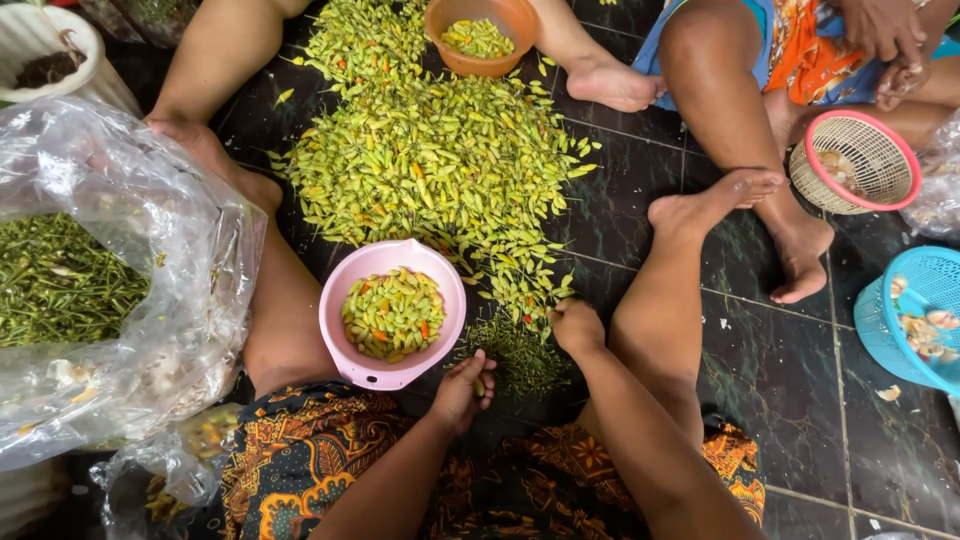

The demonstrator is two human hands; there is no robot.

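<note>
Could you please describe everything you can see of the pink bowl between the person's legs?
The pink bowl is round and looks like smooth plastic, with a small lip at its far rim. It sits upright on the dark tiled floor, against the person's left leg, at the near edge of the chili pile. It is roughly half full of small yellow-green chilies, with a few orange-red ones mixed in. The left hand is just beside its near right rim; whether they touch is unclear.
</note>
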